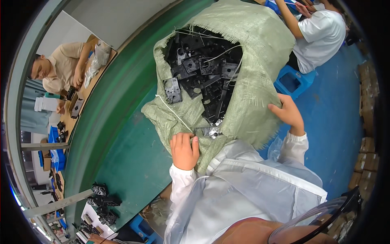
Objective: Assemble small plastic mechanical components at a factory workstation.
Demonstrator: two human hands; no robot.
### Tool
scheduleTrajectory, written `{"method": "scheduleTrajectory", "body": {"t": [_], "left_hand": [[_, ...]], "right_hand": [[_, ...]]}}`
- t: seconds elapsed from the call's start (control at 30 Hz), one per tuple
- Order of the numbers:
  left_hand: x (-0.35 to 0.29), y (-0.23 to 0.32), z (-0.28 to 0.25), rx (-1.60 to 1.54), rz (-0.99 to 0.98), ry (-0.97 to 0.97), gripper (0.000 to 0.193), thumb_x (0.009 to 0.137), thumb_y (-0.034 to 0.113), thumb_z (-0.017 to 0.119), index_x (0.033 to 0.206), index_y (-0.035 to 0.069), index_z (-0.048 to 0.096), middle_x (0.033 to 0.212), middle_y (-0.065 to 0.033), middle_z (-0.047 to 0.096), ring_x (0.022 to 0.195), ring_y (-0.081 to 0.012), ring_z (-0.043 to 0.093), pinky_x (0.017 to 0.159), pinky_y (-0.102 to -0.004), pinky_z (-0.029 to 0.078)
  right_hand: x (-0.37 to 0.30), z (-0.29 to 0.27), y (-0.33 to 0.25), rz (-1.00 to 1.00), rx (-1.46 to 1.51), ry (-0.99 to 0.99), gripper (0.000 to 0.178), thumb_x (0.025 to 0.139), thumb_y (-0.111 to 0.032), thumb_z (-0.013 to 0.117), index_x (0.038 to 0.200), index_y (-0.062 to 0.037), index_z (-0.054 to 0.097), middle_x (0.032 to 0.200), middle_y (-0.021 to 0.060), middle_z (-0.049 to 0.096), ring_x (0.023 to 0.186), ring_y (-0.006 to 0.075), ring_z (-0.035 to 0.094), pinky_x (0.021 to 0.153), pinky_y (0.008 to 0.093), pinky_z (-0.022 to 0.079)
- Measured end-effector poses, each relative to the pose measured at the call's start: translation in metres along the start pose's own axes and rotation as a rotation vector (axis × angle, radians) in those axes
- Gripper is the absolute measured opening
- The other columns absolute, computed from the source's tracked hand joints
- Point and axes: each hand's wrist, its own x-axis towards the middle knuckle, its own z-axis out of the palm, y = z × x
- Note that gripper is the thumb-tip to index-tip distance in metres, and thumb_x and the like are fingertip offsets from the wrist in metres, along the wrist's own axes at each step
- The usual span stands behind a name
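A pale green woven sack (260,53) lies on the green work surface before me, its frayed mouth spread wide. Inside is a heap of black moulded plastic parts (203,77), flat and frame-like, with holes and some metal bits. One greyer plate-shaped part (172,90) rests at the left of the opening. My left hand (185,151) is closed over the near rim of the sack, its fingertips curled into the fabric. At the sack's right side, my right hand (289,115) grips the cloth between thumb and fingers. A white cord (174,110) trails across the near left fold.
A person in beige (67,61) works at a bench on the left. Another person in white (321,34) sits at the far right near a blue stool (294,80). Black assemblies (103,201) stand at lower left. Stacked cardboard boxes (367,152) line the right.
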Motion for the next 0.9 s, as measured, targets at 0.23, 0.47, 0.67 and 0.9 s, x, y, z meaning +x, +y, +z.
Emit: {"method": "scheduleTrajectory", "body": {"t": [0.23, 0.47, 0.67, 0.9], "left_hand": [[-0.014, 0.008, -0.033, -0.005, -0.003, 0.050, 0.027, 0.086, 0.016, 0.064, 0.110, 0.004, 0.061, 0.107, -0.0161, 0.060, 0.098, -0.0369, 0.054, 0.087, -0.0449, 0.041], [0.000, 0.034, -0.111, -0.004, 0.128, 0.029, 0.029, 0.083, 0.012, 0.068, 0.110, 0.002, 0.062, 0.110, -0.0169, 0.061, 0.103, -0.0358, 0.057, 0.091, -0.0415, 0.044], [0.101, 0.058, -0.227, 0.262, 0.429, 0.399, 0.021, 0.079, 0.006, 0.067, 0.100, 0.002, 0.064, 0.098, -0.0167, 0.064, 0.097, -0.0364, 0.061, 0.088, -0.0426, 0.049], [0.310, 0.094, -0.316, 0.543, 0.732, 0.696, 0.033, 0.079, 0.012, 0.068, 0.110, 0.002, 0.065, 0.105, -0.0172, 0.064, 0.103, -0.0342, 0.060, 0.091, -0.0410, 0.047]], "right_hand": [[0.011, -0.051, 0.015, -0.030, 0.118, -0.296, 0.029, 0.091, -0.021, 0.067, 0.108, 0.0015, 0.061, 0.092, -0.0009, 0.060, 0.087, 0.0076, 0.052, 0.078, 0.0247, 0.045], [-0.006, -0.039, 0.017, -0.141, 0.236, 0.020, 0.025, 0.090, -0.014, 0.063, 0.109, 0.0033, 0.060, 0.089, 0.0027, 0.063, 0.079, 0.0083, 0.056, 0.071, 0.0242, 0.047], [0.008, -0.031, -0.013, -0.202, 0.146, 0.174, 0.020, 0.085, -0.008, 0.064, 0.100, 0.0046, 0.064, 0.076, 0.0059, 0.064, 0.068, 0.0111, 0.059, 0.063, 0.0261, 0.048], [0.016, -0.031, -0.028, -0.277, 0.106, 0.236, 0.017, 0.082, -0.007, 0.065, 0.095, 0.0048, 0.066, 0.075, 0.0089, 0.067, 0.065, 0.0128, 0.060, 0.062, 0.0268, 0.048]]}}
